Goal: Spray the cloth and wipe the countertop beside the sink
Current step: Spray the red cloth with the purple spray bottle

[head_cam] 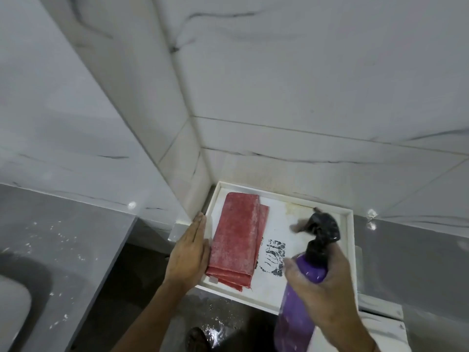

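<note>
A folded red cloth (236, 240) lies on the left half of a white tray (349, 224) in the wall corner. My left hand (190, 252) rests flat, fingers together, on the tray's left rim beside the cloth and holds nothing. My right hand (327, 295) grips a purple spray bottle (299, 306) with a black trigger head (323, 228), which points left over the tray towards the cloth. My index finger lies at the trigger. The grey countertop (63, 240) with white specks is at the left, with the sink (12, 308) at its lower left edge.
Marble-look tiled walls meet in a corner behind the tray. A black printed mark (272, 257) shows on the tray's bottom. Dark wet floor (215, 318) lies below between countertop and tray, with my foot (198, 339) visible there. A low grey ledge (406, 262) runs to the right.
</note>
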